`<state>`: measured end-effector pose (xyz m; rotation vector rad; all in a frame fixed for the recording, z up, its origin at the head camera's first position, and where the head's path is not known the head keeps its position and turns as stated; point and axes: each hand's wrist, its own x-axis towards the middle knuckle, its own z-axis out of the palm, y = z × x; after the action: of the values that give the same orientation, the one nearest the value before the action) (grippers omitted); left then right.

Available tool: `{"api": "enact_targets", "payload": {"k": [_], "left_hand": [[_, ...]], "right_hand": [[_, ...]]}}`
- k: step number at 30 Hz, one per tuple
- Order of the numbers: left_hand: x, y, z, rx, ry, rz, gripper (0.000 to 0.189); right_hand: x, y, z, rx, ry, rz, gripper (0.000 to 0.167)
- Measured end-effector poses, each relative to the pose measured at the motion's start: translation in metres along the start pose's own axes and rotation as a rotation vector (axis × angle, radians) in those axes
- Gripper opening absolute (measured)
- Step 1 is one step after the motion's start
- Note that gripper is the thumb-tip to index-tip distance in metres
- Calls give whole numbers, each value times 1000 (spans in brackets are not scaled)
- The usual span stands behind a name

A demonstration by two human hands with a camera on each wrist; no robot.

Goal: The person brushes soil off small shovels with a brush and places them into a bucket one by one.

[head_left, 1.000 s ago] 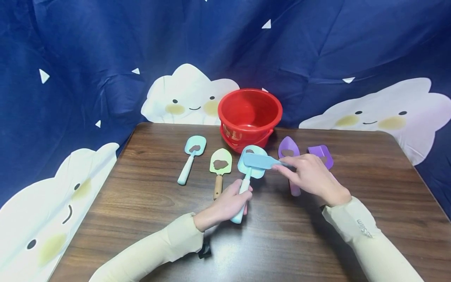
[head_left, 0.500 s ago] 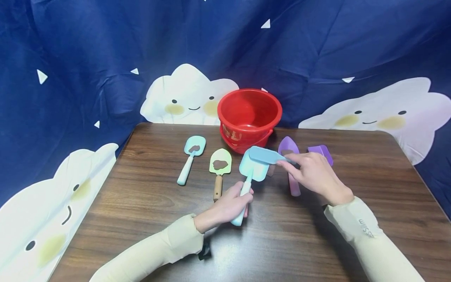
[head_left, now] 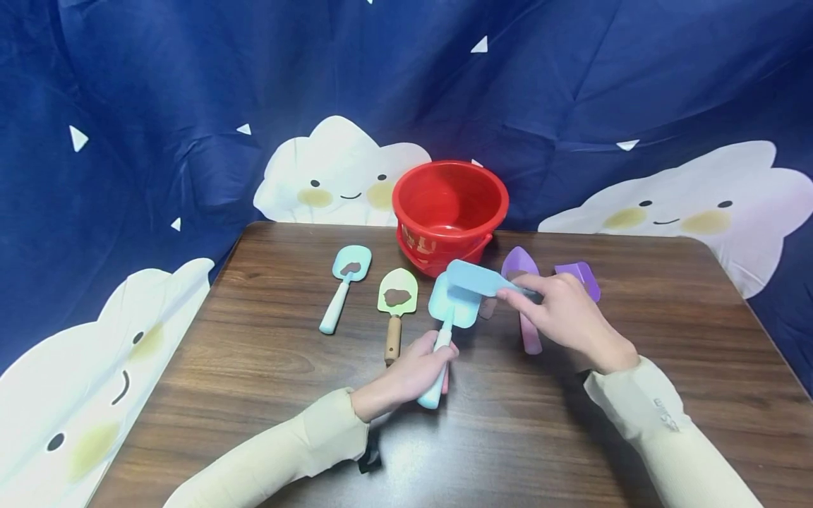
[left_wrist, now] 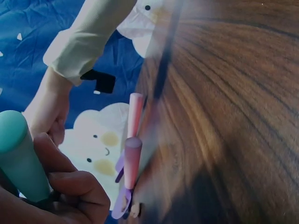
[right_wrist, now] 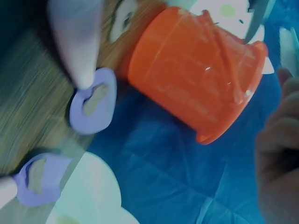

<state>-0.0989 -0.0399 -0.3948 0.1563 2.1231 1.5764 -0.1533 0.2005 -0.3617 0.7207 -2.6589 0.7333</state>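
Viewing remotely, I have the left hand (head_left: 413, 367) gripping the white handle of a light-blue shovel (head_left: 452, 316), fingers curled round it, scoop just in front of the red bucket (head_left: 438, 245). Right hand (head_left: 568, 314), in front and to the right of the bucket, pinches a blue spatula (head_left: 476, 278) between thumb and fingers near its neck; flat blade lies across the scoop, pointing left, partly covering it. Can't tell if blade and scoop touch. One brown lump (head_left: 488, 308) shows on the wooden table (head_left: 267, 395), just beside the scoop's right edge, front-right of the bucket. Lime-green shovel (head_left: 394, 327) with wooden handle is front-left of the bucket, brown clump on its scoop. Farther left of the bucket I get a mint shovel (head_left: 339, 300), pale handle, also carrying a brown clump. Right of the bucket: pointed purple trowel (head_left: 519, 258) with pink handle, partly behind the right hand, then a square-ended purple shovel (head_left: 576, 270), mostly blocked in the head view; right wrist view shows brownish stuff on both. Blue cloud-print cloth (head_left: 190, 77) hangs behind the bucket.
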Motion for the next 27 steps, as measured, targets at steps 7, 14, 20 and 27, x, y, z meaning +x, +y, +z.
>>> {"api": "enact_targets", "payload": {"k": [7, 14, 20, 27], "left_hand": [[0, 2, 6, -56, -6, -26, 22], [-1, 4, 8, 19, -41, -11, 24], [-2, 1, 9, 81, -43, 16, 26], [-4, 0, 11, 97, -48, 8, 24]], "right_hand": [[0, -14, -2, 185, -312, 135, 14], [2, -12, 2, 161, -334, 100, 17], [4, -9, 4, 50, -269, 61, 16], [5, -5, 6, -90, -157, 57, 30]]}}
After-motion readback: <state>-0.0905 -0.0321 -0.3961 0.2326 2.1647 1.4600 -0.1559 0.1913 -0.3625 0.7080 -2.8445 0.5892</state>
